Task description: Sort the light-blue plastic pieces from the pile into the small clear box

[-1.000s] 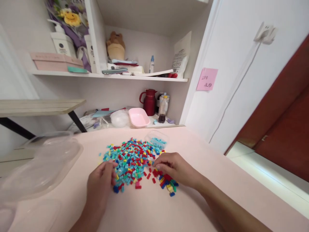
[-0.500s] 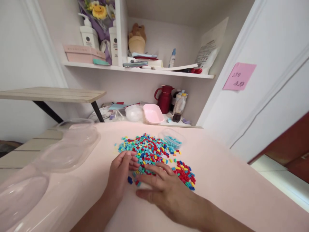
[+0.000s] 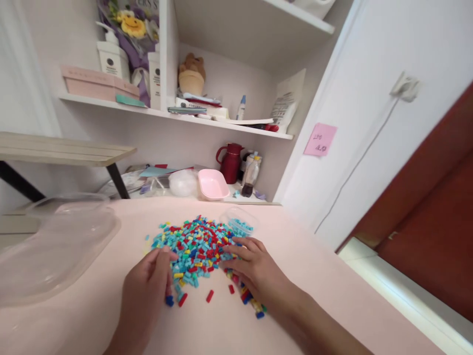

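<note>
A heap of small plastic building bricks [image 3: 195,241], mostly light blue and red with some yellow, green and dark blue, lies spread on the pink tabletop [image 3: 199,330]. My left hand [image 3: 146,286] is at the heap's near left side, fingers curled and thumb pressed to the index finger; whatever they may hold is hidden. By its little-finger side lies a dark blue brick [image 3: 169,301]. My right hand [image 3: 258,271] rests palm down with fingers spread over the heap's right side, covering some bricks. Loose red bricks [image 3: 210,296] lie between the hands.
A clear plastic tub [image 3: 240,221] with light blue bricks stands behind the heap. Clear plastic trays [image 3: 62,246] sit at the left. Along the back are a pink basin [image 3: 213,184], a red jug [image 3: 231,163] and a bottle [image 3: 251,176], under a loaded shelf [image 3: 221,129].
The view has swung right. My right hand has moved to the heap's right side, and the separate right-hand pile now lies closer to the heap. My left fingers have curled closed.
</note>
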A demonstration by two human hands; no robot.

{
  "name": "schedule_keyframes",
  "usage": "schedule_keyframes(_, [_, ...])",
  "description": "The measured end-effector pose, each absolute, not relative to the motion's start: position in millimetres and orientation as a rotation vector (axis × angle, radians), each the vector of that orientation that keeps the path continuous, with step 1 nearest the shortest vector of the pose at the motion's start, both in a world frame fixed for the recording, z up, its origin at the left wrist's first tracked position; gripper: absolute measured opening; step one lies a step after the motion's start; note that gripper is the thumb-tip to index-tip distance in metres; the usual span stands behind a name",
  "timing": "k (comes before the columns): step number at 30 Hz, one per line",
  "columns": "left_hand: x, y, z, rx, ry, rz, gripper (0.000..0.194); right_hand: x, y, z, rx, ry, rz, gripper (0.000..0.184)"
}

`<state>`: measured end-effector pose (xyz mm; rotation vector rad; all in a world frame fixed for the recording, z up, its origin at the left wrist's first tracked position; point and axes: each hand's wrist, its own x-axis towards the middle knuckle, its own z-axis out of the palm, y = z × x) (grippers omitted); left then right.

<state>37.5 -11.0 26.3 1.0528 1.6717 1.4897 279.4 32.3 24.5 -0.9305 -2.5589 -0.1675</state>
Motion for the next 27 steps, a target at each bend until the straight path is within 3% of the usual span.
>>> schedule_keyframes(4, [36, -17, 34, 1.251, 1.912, 1.404, 0.048, 285, 27, 35, -0.953, -2.335, 0.055, 0.032])
schedule_keyframes(9, [31, -10, 20, 1.522, 1.885, 1.099, 0.059, 285, 26, 38, -1.201, -2.195, 0.275, 0.025])
schedule_keyframes(19, [42, -5, 5, 1.268, 1.451, 1.183, 0.052, 284, 31, 22, -1.084, -2.193, 0.338, 0.024])
schedule_keyframes(27, [45, -16, 8, 1.670, 1.534, 1.252, 0.041, 288, 38, 15, -1.081, -2.135, 0.320, 0.024])
